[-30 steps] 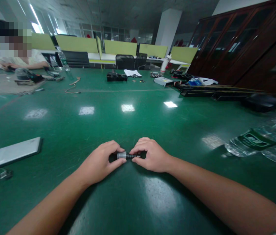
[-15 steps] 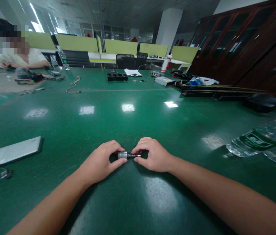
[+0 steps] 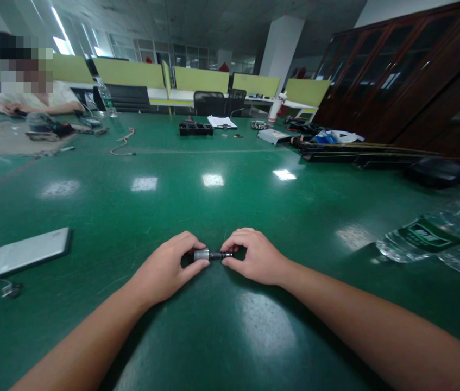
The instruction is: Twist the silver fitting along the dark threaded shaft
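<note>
Between thumb and fingertips, my left hand (image 3: 170, 263) pinches a small silver metal cylinder (image 3: 201, 254) lying sideways just over the green table (image 3: 197, 331). From its right end sticks a thin dark shaft (image 3: 214, 255), with a black ribbed, coil-like piece (image 3: 225, 254) around its outer part. My right hand (image 3: 258, 259) has its thumb and fingertips closed at that ribbed piece. The shaft's tip shows between these fingers. Both hands stay low over the table, with the part level between them. The exact kind of part is too small to make out.
A white flat box (image 3: 28, 253) with a cable lies left. Clear water bottles (image 3: 421, 239) lie at right. Farther back are a black tray (image 3: 196, 128), papers (image 3: 221, 122), a metal box (image 3: 272, 136) and long dark bars (image 3: 335, 152). Another person (image 3: 36, 98) sits far left.
The cylinder and my left hand have shifted slightly left. More bare shaft shows beside the cylinder, and the black ribbed piece now sits farther out, by my right fingertips.
</note>
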`<action>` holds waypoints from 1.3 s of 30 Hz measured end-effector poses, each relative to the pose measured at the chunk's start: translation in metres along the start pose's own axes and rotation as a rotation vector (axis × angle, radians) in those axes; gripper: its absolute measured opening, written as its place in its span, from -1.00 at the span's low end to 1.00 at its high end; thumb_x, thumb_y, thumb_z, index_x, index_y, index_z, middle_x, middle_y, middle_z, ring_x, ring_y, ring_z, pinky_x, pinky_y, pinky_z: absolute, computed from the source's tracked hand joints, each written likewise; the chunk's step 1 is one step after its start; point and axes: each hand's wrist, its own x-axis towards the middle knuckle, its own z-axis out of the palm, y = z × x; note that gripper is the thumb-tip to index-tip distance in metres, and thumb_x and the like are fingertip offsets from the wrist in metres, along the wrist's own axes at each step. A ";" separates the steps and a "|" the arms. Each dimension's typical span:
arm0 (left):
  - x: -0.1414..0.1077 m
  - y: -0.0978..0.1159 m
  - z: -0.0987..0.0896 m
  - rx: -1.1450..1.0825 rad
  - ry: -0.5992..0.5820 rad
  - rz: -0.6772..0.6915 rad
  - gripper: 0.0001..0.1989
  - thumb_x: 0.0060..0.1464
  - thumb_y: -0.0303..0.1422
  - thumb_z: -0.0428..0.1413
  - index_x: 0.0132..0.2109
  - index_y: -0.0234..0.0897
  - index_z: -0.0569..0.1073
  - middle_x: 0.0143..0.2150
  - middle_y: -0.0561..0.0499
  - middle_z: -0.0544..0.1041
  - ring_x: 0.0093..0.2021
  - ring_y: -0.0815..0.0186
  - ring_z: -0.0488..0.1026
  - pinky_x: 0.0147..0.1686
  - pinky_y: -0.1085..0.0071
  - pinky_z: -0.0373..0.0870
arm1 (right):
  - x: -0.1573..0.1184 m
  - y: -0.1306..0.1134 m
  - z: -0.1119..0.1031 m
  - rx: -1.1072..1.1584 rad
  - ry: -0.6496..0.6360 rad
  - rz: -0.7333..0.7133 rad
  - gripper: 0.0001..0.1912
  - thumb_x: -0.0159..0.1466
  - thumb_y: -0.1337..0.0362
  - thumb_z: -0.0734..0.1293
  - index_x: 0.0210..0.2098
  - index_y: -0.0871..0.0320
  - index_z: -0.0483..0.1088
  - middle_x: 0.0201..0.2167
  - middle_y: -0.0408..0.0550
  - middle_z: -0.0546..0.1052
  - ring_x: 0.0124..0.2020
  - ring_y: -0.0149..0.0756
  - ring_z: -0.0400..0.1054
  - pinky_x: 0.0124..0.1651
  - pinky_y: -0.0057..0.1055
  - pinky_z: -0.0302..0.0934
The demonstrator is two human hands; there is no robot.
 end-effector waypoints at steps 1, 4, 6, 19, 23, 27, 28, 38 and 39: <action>0.000 0.000 0.000 0.005 0.001 0.001 -0.84 0.18 -0.30 0.13 -0.11 -0.25 0.47 -0.18 -0.03 0.50 -0.18 0.22 0.46 -0.16 0.31 0.39 | 0.000 0.000 0.000 -0.002 0.009 0.005 -0.90 0.10 0.39 0.46 -0.36 0.14 0.50 -0.43 -0.16 0.53 -0.34 -0.34 0.38 -0.13 -0.31 0.15; 0.001 -0.001 0.000 0.016 0.005 0.011 -0.83 0.20 -0.31 0.11 -0.09 -0.25 0.46 -0.15 -0.05 0.49 -0.15 0.20 0.45 -0.12 0.28 0.39 | 0.000 0.001 -0.001 -0.008 0.030 0.022 -0.91 0.10 0.40 0.45 -0.38 0.14 0.50 -0.43 -0.15 0.54 -0.33 -0.33 0.37 -0.15 -0.32 0.16; 0.001 -0.001 -0.001 0.018 0.008 0.018 -0.83 0.20 -0.31 0.11 -0.09 -0.25 0.46 -0.14 -0.06 0.50 -0.14 0.19 0.45 -0.10 0.26 0.40 | 0.000 0.001 -0.001 -0.007 0.036 0.031 -0.92 0.09 0.39 0.45 -0.39 0.14 0.50 -0.43 -0.15 0.54 -0.33 -0.33 0.37 -0.16 -0.33 0.16; 0.001 -0.004 -0.003 0.033 0.053 -0.014 -0.84 0.21 -0.30 0.10 -0.10 -0.24 0.45 -0.14 -0.06 0.50 -0.15 0.19 0.46 -0.10 0.25 0.42 | 0.000 0.011 -0.007 -0.070 0.083 0.199 -0.91 0.08 0.39 0.40 -0.40 0.11 0.53 -0.45 -0.14 0.53 -0.37 -0.32 0.36 -0.27 -0.36 0.20; 0.002 -0.004 -0.006 0.026 0.044 -0.047 -0.82 0.22 -0.27 0.09 -0.09 -0.24 0.45 -0.15 -0.06 0.50 -0.16 0.19 0.46 -0.13 0.26 0.42 | 0.001 0.013 -0.009 -0.053 0.105 0.202 -0.90 0.08 0.38 0.40 -0.38 0.11 0.54 -0.42 -0.13 0.54 -0.37 -0.33 0.35 -0.26 -0.37 0.20; 0.002 -0.002 -0.008 0.024 0.050 -0.048 -0.82 0.22 -0.27 0.09 -0.09 -0.24 0.45 -0.16 -0.06 0.50 -0.17 0.20 0.46 -0.14 0.27 0.42 | 0.001 0.010 -0.010 -0.050 0.097 0.190 -0.90 0.08 0.37 0.41 -0.38 0.10 0.55 -0.41 -0.13 0.54 -0.36 -0.33 0.36 -0.25 -0.37 0.20; 0.002 -0.002 -0.008 0.021 0.050 -0.048 -0.82 0.22 -0.27 0.09 -0.09 -0.24 0.45 -0.16 -0.05 0.50 -0.17 0.20 0.46 -0.14 0.27 0.42 | 0.001 0.009 -0.011 -0.051 0.096 0.184 -0.90 0.08 0.37 0.42 -0.38 0.10 0.55 -0.41 -0.14 0.54 -0.35 -0.32 0.36 -0.25 -0.37 0.20; 0.000 0.002 -0.009 0.015 0.056 -0.025 -0.83 0.22 -0.29 0.09 -0.08 -0.24 0.46 -0.14 -0.06 0.50 -0.15 0.20 0.46 -0.13 0.27 0.43 | 0.001 0.003 -0.013 -0.054 0.072 0.145 -0.90 0.12 0.34 0.45 -0.34 0.07 0.58 -0.35 -0.12 0.58 -0.28 -0.32 0.39 -0.17 -0.33 0.19; 0.000 0.002 -0.010 0.015 0.053 -0.024 -0.83 0.22 -0.29 0.10 -0.08 -0.23 0.46 -0.14 -0.05 0.50 -0.15 0.21 0.46 -0.13 0.27 0.43 | 0.001 0.003 -0.012 -0.052 0.067 0.139 -0.90 0.12 0.33 0.45 -0.33 0.07 0.58 -0.35 -0.12 0.58 -0.27 -0.31 0.39 -0.15 -0.32 0.19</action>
